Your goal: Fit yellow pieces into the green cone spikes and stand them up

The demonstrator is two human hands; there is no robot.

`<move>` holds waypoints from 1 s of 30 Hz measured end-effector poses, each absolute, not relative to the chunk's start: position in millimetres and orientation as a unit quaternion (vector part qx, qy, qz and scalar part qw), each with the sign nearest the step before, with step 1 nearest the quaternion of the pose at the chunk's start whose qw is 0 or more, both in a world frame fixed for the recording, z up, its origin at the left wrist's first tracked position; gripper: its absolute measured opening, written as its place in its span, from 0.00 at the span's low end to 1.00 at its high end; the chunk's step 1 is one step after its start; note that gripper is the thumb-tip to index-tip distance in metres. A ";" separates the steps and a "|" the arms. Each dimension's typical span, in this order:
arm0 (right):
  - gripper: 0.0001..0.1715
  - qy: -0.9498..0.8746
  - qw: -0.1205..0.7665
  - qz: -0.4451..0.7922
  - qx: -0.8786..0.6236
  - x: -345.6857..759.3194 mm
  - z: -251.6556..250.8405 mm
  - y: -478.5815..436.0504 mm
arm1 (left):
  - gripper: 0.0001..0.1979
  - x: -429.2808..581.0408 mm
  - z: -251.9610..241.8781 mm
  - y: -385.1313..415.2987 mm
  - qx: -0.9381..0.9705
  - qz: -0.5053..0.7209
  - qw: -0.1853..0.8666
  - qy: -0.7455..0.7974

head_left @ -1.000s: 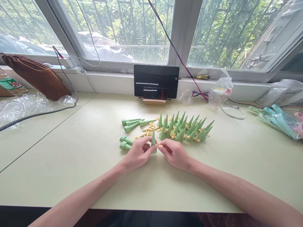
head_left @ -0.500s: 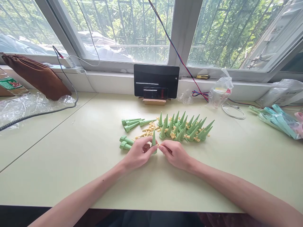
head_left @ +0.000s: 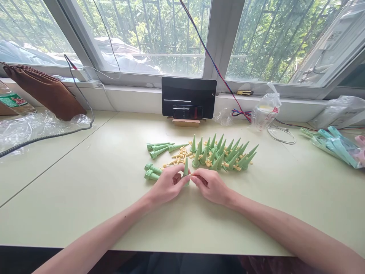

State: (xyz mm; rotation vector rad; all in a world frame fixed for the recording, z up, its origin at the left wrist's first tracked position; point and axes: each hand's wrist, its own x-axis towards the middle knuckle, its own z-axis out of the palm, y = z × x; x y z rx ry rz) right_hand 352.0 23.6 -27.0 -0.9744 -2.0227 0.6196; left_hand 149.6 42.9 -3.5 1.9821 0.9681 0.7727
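Observation:
My left hand [head_left: 170,182] is closed around a green plastic spike [head_left: 186,167], its point upward. Close beside it, my right hand [head_left: 209,184] pinches a small yellow valve [head_left: 191,175] against the spike's side; the fingers hide most of that piece. Behind my hands lies a small heap of loose yellow valves [head_left: 179,155]. To the right of the heap, several green spikes with yellow valves on them [head_left: 219,154] stand point up in a cluster. Bare green spikes [head_left: 159,151] lie on their sides to the left, and others [head_left: 151,171] lie nearer my left hand.
A black tablet [head_left: 188,93] with a phone [head_left: 187,112] before it leans on a cardboard stand at the back. Right of it are a bagged cup [head_left: 264,112], a white cable [head_left: 281,135] and pastel plastic items [head_left: 336,146]. A brown pouch [head_left: 42,91] and a dark cord [head_left: 51,136] lie left.
Both hands keep nearly the same position and grip. Only a tiny shift of the view and fingers shows.

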 end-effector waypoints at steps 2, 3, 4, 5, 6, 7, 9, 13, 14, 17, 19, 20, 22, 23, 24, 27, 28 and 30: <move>0.13 -0.798 0.398 0.245 -0.381 351.9 -27.2 24.0 | 0.11 149.9 -2.9 42.7 0.779 0.301 0.395 0.382; 0.14 -0.798 0.397 0.245 -0.382 351.9 -27.3 24.2 | 0.11 150.1 -2.5 42.4 0.779 0.299 0.397 0.383; 0.15 -0.798 0.396 0.246 -0.383 351.9 -27.4 24.4 | 0.11 150.3 -2.0 42.2 0.778 0.297 0.399 0.383; 0.16 -0.797 0.394 0.247 -0.385 351.8 -27.6 24.5 | 0.11 150.6 -1.6 42.0 0.778 0.295 0.399 0.384; 0.18 -0.796 0.392 0.248 -0.388 351.8 -27.7 24.6 | 0.11 150.9 -1.1 41.7 0.779 0.294 0.399 0.385; 0.19 -0.796 0.390 0.248 -0.392 351.9 -27.9 24.6 | 0.11 151.0 -0.6 41.5 0.780 0.293 0.398 0.385; 0.22 -0.794 0.387 0.245 -0.399 352.0 -28.4 24.7 | 0.11 151.2 0.0 41.3 0.783 0.292 0.396 0.382; 0.24 -0.793 0.386 0.238 -0.406 351.9 -29.6 25.2 | 0.11 150.7 0.1 41.1 0.786 0.291 0.395 0.376; 0.24 -0.793 0.385 0.238 -0.407 351.8 -30.0 25.4 | 0.11 150.6 -0.1 41.0 0.786 0.293 0.394 0.375; 0.25 -0.793 0.383 0.239 -0.410 351.6 -31.0 26.1 | 0.11 150.6 -1.3 41.1 0.785 0.297 0.393 0.374; 0.26 -0.792 0.382 0.238 -0.412 351.5 -31.4 26.3 | 0.11 150.9 -1.9 41.4 0.784 0.296 0.395 0.377; 0.26 -0.792 0.383 0.236 -0.413 351.5 -31.3 26.3 | 0.11 151.2 -1.9 41.5 0.783 0.295 0.396 0.378; 0.25 -0.790 0.386 0.235 -0.413 351.4 -30.6 25.8 | 0.11 151.8 -1.5 41.8 0.779 0.299 0.398 0.382; 0.24 -0.789 0.388 0.236 -0.414 351.4 -30.0 25.3 | 0.11 152.1 -0.9 41.9 0.775 0.302 0.401 0.385; 0.22 -0.787 0.391 0.240 -0.414 351.3 -29.3 24.7 | 0.11 152.4 -0.2 42.0 0.770 0.306 0.404 0.388; 0.14 -0.779 0.399 0.255 -0.411 350.9 -27.1 23.2 | 0.12 153.0 2.3 42.1 0.753 0.325 0.415 0.393; 0.12 -0.777 0.402 0.259 -0.410 350.7 -26.6 22.9 | 0.13 153.2 2.9 42.1 0.750 0.331 0.417 0.393; 0.11 -0.775 0.405 0.265 -0.406 350.5 -26.0 22.7 | 0.13 153.5 3.9 42.1 0.747 0.339 0.420 0.388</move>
